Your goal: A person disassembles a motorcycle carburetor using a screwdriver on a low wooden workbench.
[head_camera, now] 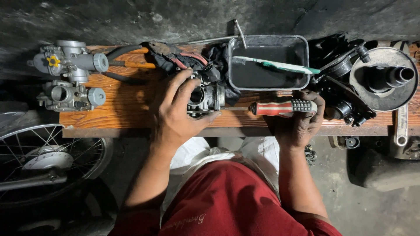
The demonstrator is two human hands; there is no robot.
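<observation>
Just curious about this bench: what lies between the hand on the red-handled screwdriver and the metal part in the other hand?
In the head view, only the screwdriver itself spans it, running from the right hand to the carburetor held by the left hand.

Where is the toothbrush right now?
In the head view, the green and white toothbrush lies slanted across the dark metal tray at the bench's far edge, just beyond the red-handled screwdriver in the right hand.
</observation>
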